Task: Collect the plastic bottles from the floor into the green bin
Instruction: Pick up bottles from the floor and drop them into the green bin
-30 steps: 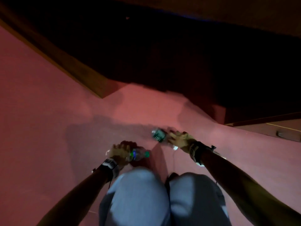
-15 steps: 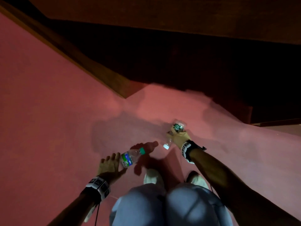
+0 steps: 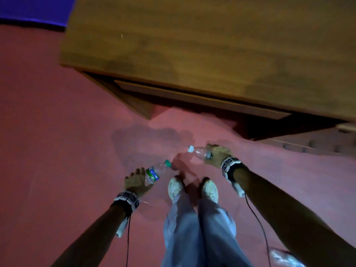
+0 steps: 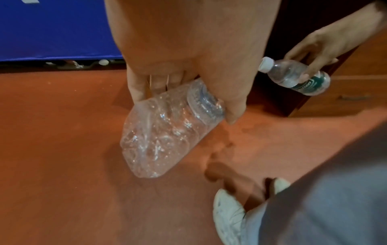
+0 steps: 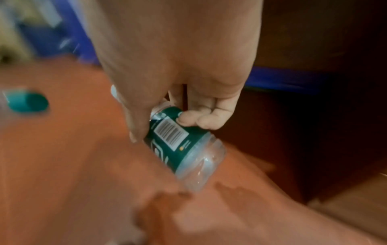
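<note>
Holding | left hand [image 3: 135, 181] grips green-capped bottle [image 3: 154, 173] | right hand [image 3: 217, 155] grips white-capped bottle [image 3: 199, 152]

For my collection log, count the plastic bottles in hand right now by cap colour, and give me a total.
Green-capped bottle, in the left hand: 1
White-capped bottle, in the right hand: 1
Total: 2

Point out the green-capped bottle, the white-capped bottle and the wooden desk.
green-capped bottle [image 3: 152, 174]: head view, on its label, held by the left hand [image 3: 135, 182].
white-capped bottle [image 4: 293, 75]: left wrist view, on its clear body.
wooden desk [image 3: 192, 45]: head view, on its top.
</note>
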